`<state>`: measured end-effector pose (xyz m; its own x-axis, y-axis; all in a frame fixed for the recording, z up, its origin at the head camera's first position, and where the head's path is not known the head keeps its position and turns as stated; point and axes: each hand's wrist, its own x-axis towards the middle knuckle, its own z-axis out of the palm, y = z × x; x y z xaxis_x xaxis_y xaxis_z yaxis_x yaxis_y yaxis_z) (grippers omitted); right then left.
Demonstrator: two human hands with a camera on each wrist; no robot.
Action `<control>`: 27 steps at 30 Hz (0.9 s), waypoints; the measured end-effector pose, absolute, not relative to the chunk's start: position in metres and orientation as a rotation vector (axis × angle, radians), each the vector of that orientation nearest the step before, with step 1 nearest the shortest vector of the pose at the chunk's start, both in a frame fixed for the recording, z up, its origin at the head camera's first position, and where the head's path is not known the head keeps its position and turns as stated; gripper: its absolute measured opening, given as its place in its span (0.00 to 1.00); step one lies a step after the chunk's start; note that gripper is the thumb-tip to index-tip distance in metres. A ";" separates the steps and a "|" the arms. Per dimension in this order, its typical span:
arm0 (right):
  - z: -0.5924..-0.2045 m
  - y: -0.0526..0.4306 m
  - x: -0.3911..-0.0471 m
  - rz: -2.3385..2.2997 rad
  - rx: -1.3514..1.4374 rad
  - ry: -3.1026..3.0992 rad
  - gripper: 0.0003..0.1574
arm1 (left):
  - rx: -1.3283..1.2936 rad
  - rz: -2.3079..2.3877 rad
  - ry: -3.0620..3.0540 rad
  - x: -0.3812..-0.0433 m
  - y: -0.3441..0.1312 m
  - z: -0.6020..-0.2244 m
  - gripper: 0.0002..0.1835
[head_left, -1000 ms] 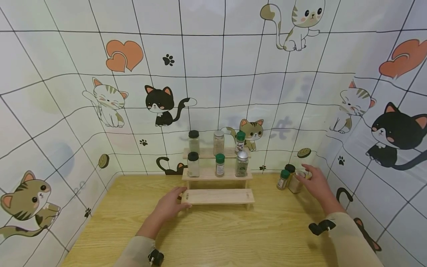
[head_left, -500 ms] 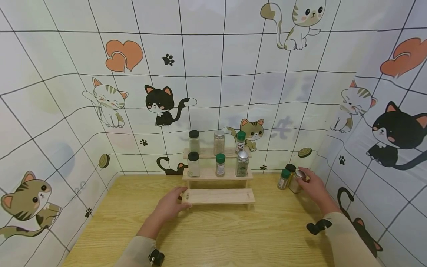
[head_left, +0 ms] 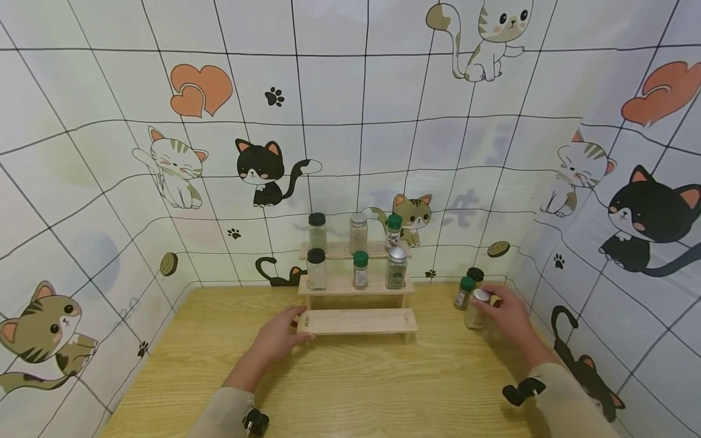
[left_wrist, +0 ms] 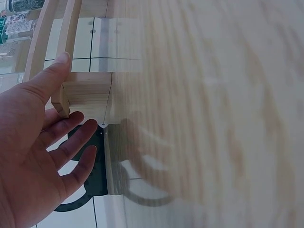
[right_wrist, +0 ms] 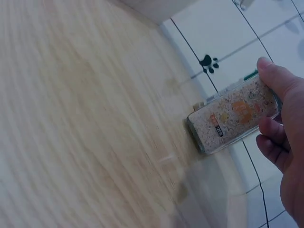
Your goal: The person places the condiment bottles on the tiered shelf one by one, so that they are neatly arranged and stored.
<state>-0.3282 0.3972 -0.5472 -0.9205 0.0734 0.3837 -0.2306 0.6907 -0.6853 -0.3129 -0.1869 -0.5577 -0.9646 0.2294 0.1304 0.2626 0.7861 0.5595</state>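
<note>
My left hand [head_left: 277,336] holds the left end of the bottom step of a three-step wooden spice rack [head_left: 358,321]. In the left wrist view the thumb lies along the board [left_wrist: 70,33] and the other fingers are spread below its end. Over on the right, my right hand [head_left: 510,317] grips a spice jar [head_left: 473,317] with a silver cap around its top. Seen from the right wrist, this clear square jar [right_wrist: 232,116] is full of pale, speckled grains and bears an orange print. Its base is close to the tabletop.
A green-capped jar [head_left: 462,294] and a black-capped jar [head_left: 476,275] stand just behind the held one. Several jars, such as a black-capped one [head_left: 316,271], stand on the rack's upper two steps. A cat-print wall covering [head_left: 339,152] surrounds the wooden table [head_left: 356,389].
My right hand has closed on the silver-capped jar and brought it slightly toward me and left, away from the other two. The left hand stays on the rack.
</note>
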 end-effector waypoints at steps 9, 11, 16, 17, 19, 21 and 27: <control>-0.521 0.353 -0.311 1.146 0.220 -2.484 0.28 | -0.396 -0.936 -2.926 -0.311 -0.187 -0.555 0.41; -0.513 0.341 -0.308 1.173 0.253 -2.470 0.28 | -0.398 -0.934 -2.927 -0.311 -0.187 -0.555 0.41; -0.498 0.314 -0.303 1.225 0.334 -2.440 0.26 | -0.401 -0.926 -2.923 -0.311 -0.188 -0.556 0.41; -0.495 0.309 -0.303 1.247 0.350 -2.431 0.25 | -0.402 -0.927 -2.922 -0.311 -0.188 -0.555 0.41; -0.491 0.298 -0.301 1.276 0.373 -2.421 0.25 | -0.405 -0.928 -2.918 -0.311 -0.188 -0.556 0.41; -0.487 0.288 -0.300 1.326 0.398 -2.411 0.25 | -0.408 -0.930 -2.915 -0.311 -0.188 -0.555 0.41; -0.480 0.255 -0.301 1.410 0.458 -2.412 0.26 | -0.417 -0.932 -2.907 -0.311 -0.188 -0.556 0.40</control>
<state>-0.3007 0.2547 -0.4804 -0.9011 -0.1170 0.4175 -0.4212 0.4649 -0.7788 -0.3111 -0.1877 -0.5559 -0.9616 0.2366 0.1391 0.2733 0.7807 0.5620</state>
